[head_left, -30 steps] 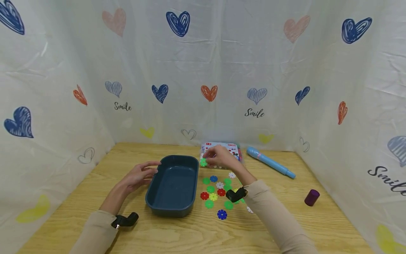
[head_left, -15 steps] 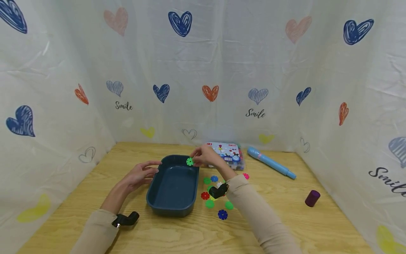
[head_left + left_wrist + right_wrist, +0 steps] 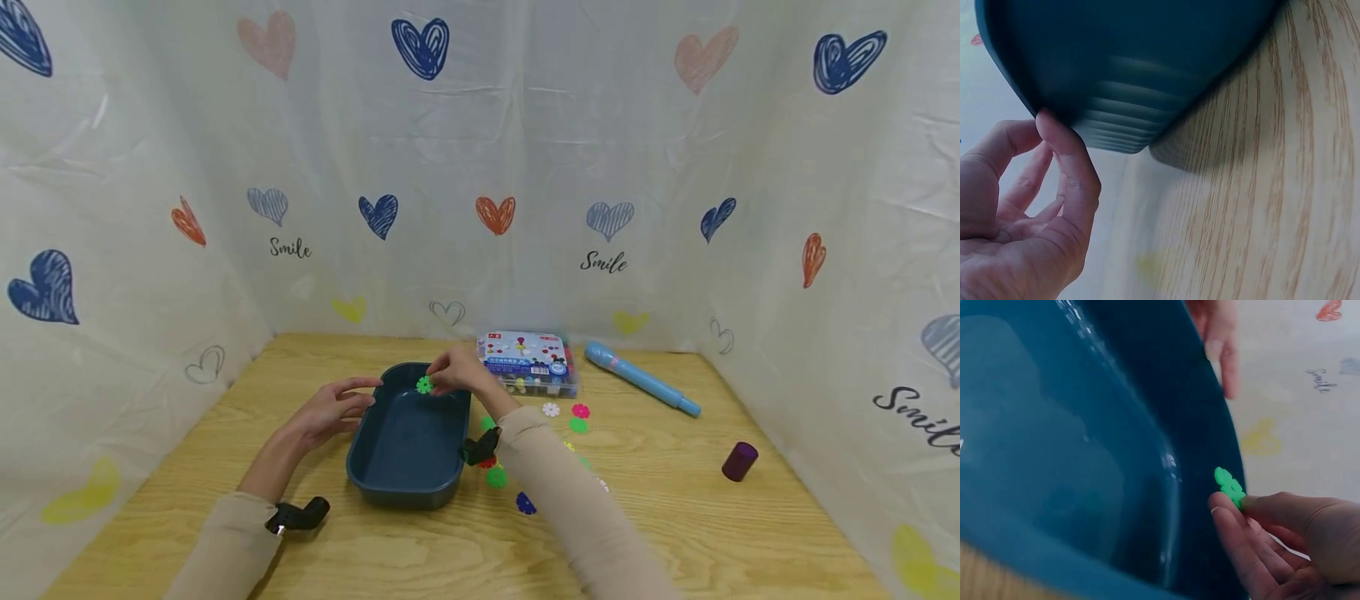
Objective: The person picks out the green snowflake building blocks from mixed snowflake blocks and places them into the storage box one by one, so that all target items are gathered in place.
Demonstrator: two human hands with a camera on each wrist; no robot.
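Head view: dark blue tub (image 3: 405, 498), rounded corners, on wooden desk (image 3: 390, 558). Left hand (image 3: 322, 415): thumb and finger pinching the tub's rim, its left side. Right hand (image 3: 459, 372): fingertips narrowed on one green notched disc (image 3: 424, 385), at the tub's far end, inside the rim line; in the right wrist view, seen nearly edge-on before the inner wall.

Right of tub, on desk: loose notched discs, partly hidden by the right sleeve (image 3: 562, 483), including green (image 3: 497, 477), dark blue (image 3: 526, 503), white (image 3: 551, 409) and pink (image 3: 581, 411).

Behind these: clear box with printed label (image 3: 527, 354). Farther right: light blue wand-shaped item (image 3: 641, 379), lying diagonally; purple cylinder (image 3: 740, 462), tilted in view.

Backdrop: pale curtain (image 3: 472, 137), heart prints.
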